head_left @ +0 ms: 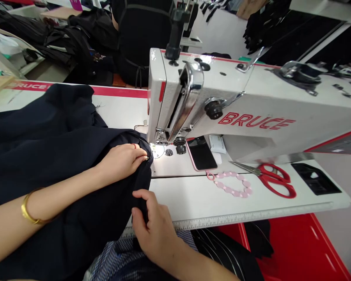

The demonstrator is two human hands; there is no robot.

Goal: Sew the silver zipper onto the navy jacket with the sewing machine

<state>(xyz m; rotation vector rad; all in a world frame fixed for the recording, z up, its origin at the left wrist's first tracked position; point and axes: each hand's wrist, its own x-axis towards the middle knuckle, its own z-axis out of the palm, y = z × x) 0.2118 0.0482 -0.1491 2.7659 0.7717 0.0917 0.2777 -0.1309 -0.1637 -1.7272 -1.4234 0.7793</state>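
A dark navy garment [61, 148] spreads over the left of the sewing table, its right edge close to the needle area of a white sewing machine [251, 89]. My left hand [124, 160] lies on it with fingers closed in a pinch at a zipper [148, 150] along that edge; a small shiny bit shows at the fingertips. Lower down, my right hand [156, 222] has thumb and forefinger around the garment's edge, the cloth between them. The machine's lamp lights the needle plate [158, 151] just right of the zipper.
Right of the needle lie a phone [201, 153] with a pink bead strap [234, 185] and red-handled scissors [273, 177]. A ruler strip [222, 221] runs along the table's front edge. A red bin [304, 246] stands below. A person in black [144, 39] sits beyond the table.
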